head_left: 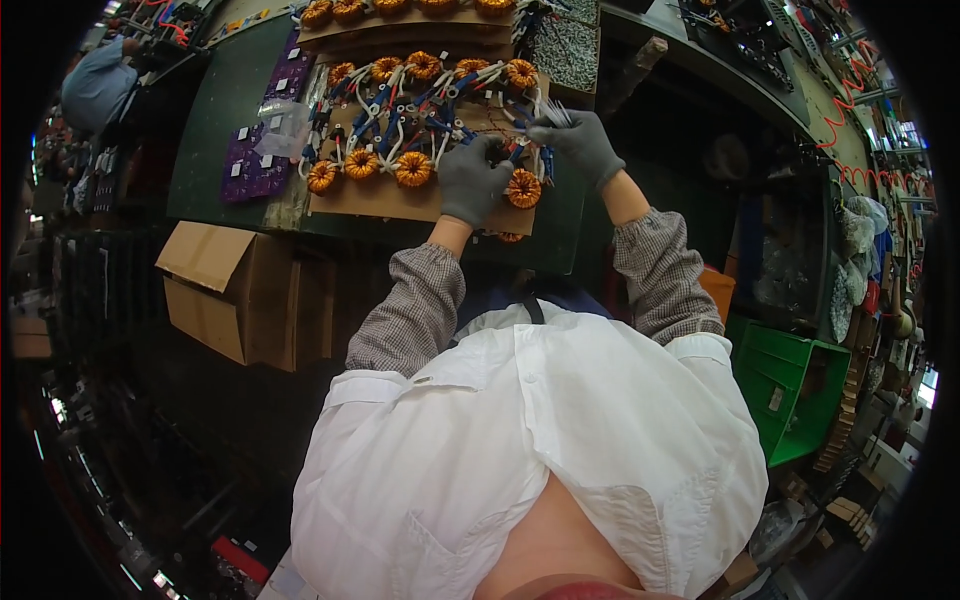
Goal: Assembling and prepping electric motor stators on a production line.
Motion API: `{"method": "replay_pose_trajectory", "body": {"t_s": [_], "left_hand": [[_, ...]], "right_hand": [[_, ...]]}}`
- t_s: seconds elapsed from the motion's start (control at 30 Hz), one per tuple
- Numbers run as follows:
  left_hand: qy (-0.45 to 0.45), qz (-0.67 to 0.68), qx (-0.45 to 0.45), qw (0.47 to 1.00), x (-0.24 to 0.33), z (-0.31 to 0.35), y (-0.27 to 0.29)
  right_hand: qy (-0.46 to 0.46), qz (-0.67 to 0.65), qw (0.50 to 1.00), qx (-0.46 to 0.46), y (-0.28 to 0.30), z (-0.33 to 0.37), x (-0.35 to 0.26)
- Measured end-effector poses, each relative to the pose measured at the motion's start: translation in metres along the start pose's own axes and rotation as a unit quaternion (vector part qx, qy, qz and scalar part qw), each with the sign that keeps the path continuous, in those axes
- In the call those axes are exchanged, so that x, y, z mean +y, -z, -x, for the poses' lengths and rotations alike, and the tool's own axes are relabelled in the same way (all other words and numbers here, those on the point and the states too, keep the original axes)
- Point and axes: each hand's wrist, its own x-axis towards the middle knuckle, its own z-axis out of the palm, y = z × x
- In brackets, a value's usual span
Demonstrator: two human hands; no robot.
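Observation:
Several ring-shaped coils wound in orange-copper wire, with white and blue leads, lie in rows on a cardboard sheet (375, 206). My grey-gloved left hand (474, 182) is closed over the leads near the front row, and its fingertips are too hidden to show what they pinch. Close by on the right, my gloved right hand (583, 148) grips a bunch of thin whitish strips (556, 114), which stick out past the thumb side. The nearest coil (522, 188) sits between the two hands, a little below them.
Purple boards (256, 172) and a clear plastic bag (284, 128) lie on the dark green bench at the left. Behind stands a tray of small metal parts (563, 58). A cardboard box (210, 290) is below left, a green crate (780, 375) below right.

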Motion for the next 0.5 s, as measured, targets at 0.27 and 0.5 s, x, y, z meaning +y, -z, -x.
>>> {"method": "replay_pose_trajectory", "body": {"t_s": [0.27,0.5], "left_hand": [[0.003,0.006,-0.036,0.999,0.0,0.0,0.007],[0.02,0.003,-0.039,0.999,-0.001,-0.002,0.003]], "right_hand": [[-0.1,0.162,0.982,-0.011,-0.006,0.003,0.006],[-0.123,0.214,0.969,-0.019,-0.021,-0.011,0.016]]}}
